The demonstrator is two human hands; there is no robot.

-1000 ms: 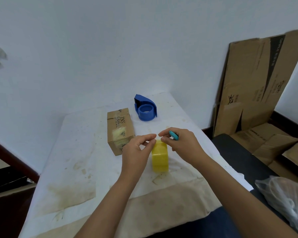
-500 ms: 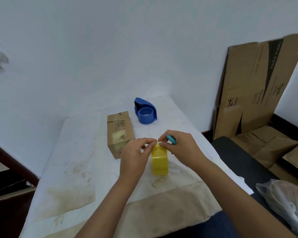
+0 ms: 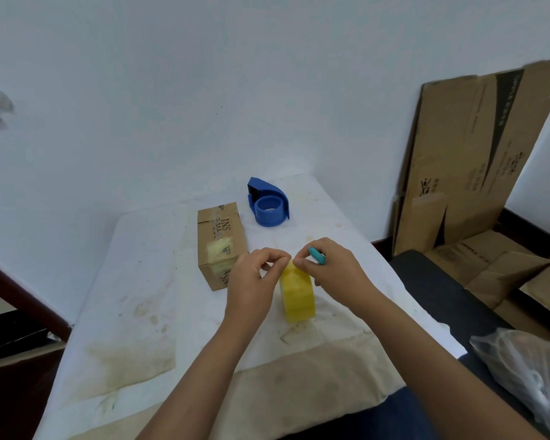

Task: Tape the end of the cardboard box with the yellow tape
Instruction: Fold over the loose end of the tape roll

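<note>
Yellow tape (image 3: 297, 293), a fat roll standing on its edge, sits on the stained white tabletop (image 3: 146, 281) right in front of the person, and both hands are busy at its top. The left hand (image 3: 251, 281) has thumb and forefinger pinched together at the top of the roll, apparently picking at the loose end, though I cannot see the end itself. The right hand (image 3: 334, 269) pinches the same spot from the other side, with a small teal tool (image 3: 317, 255) tucked among its fingers; whether that is a cutter or a pen I cannot tell. The box (image 3: 220, 244) lies just beyond the left hand, apart from the roll, its near end already showing a pale patch of old tape. A blue dispenser (image 3: 268, 203) stands behind it, untouched. I would say the task is only starting: the end has to be lifted before anything reaches the box. The roll looks light and stiff enough to stay put under one hand, but the film will be thin, clingy and quick to fold onto itself, so it wants a fingertip grip at the very edge and a steady pull. The box looks small and light, likely to slide, so it should be held down by its top while the strip is pressed on.
</note>
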